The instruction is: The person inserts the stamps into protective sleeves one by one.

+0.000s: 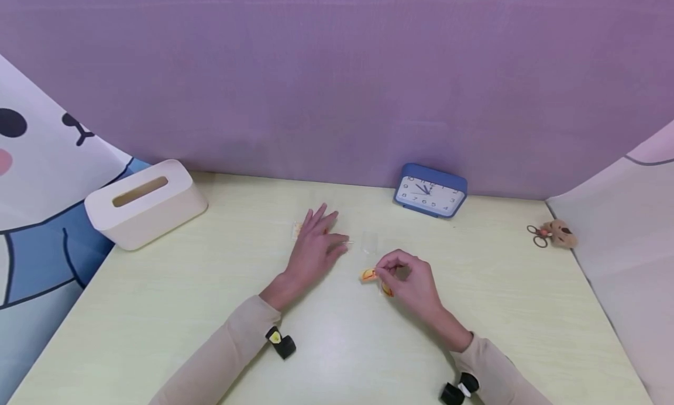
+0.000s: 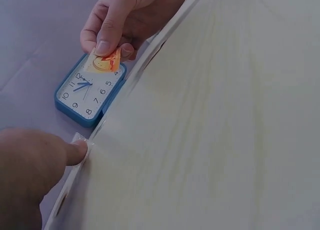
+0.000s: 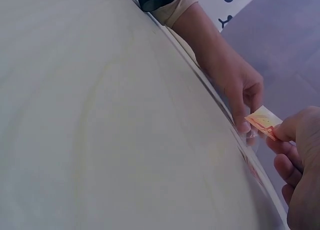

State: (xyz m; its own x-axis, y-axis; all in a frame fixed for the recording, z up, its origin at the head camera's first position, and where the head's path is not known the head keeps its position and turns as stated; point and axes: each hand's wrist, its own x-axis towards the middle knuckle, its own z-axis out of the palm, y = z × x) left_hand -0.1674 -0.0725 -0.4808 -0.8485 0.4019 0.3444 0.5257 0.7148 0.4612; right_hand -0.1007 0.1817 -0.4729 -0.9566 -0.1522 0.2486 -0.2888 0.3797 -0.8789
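My right hand (image 1: pixel 413 279) pinches a small orange-and-yellow printed packet (image 1: pixel 368 274) between thumb and fingertips, just above the table. In the left wrist view, its printed face (image 2: pixel 106 62) shows in front of the clock. A second yellow-orange piece (image 1: pixel 387 289) lies partly hidden below that hand. Farther left, my left hand (image 1: pixel 314 244) is low over the table, some fingers spread. Its thumb and index finger meet at a small clear plastic sleeve (image 2: pixel 79 139) and appear to pinch it. Another printed piece (image 1: pixel 297 229) shows partly beneath the left hand.
A clear plastic piece (image 1: pixel 370 242) lies between the hands on the pale table (image 1: pixel 337 358). A blue alarm clock (image 1: pixel 430 191) stands at the back. The white tissue box (image 1: pixel 146 203) is at far left; scissors (image 1: pixel 540 235) and a brown plush figure (image 1: pixel 561 233) are at far right.
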